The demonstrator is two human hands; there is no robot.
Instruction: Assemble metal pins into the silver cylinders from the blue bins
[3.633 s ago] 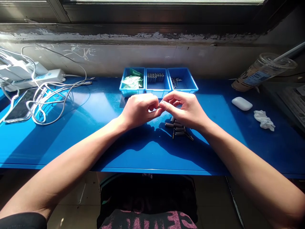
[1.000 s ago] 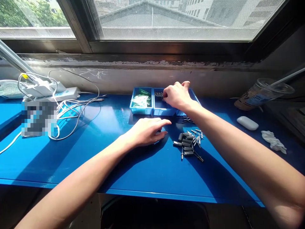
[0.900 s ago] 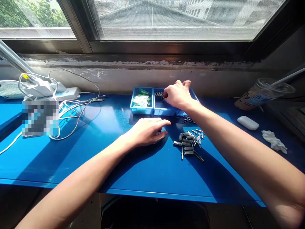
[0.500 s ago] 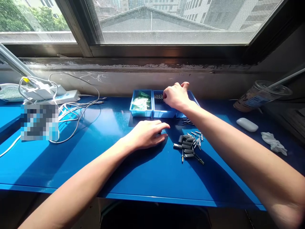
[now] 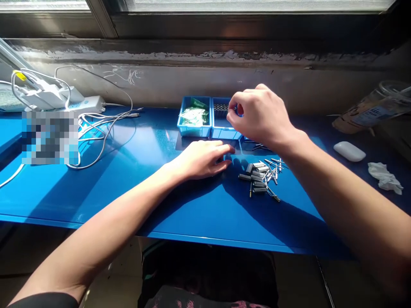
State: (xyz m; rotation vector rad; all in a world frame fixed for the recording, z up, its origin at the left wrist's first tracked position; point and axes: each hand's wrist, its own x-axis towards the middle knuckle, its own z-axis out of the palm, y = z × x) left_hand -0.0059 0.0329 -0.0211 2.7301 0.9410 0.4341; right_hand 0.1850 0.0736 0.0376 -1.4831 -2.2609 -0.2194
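Note:
My right hand (image 5: 260,115) is raised over the blue bins, thumb and fingertips brought together in a pinch. Whatever sits between those fingertips is too small or hidden to make out. Below and left of it, the middle blue bin (image 5: 226,133) holds dark parts with round openings. My left hand (image 5: 207,159) rests on the blue table (image 5: 192,209), empty, with thumb and fingers apart. To its right lies a loose pile of dark grey rectangular blocks (image 5: 257,178) mixed with thin metal pins that look like blind rivets (image 5: 276,167).
A left blue bin (image 5: 194,131) contains green and clear plastic packets. White cables (image 5: 105,124) and a power strip (image 5: 86,105) lie at the left. On the right are a plastic drink cup (image 5: 366,112), a white case (image 5: 349,151) and a crumpled tissue (image 5: 384,176).
My right hand has lifted out of the middle bin and come back toward me, its fingertips pinched. The left hand stays in place on the table. My view has tilted downward.

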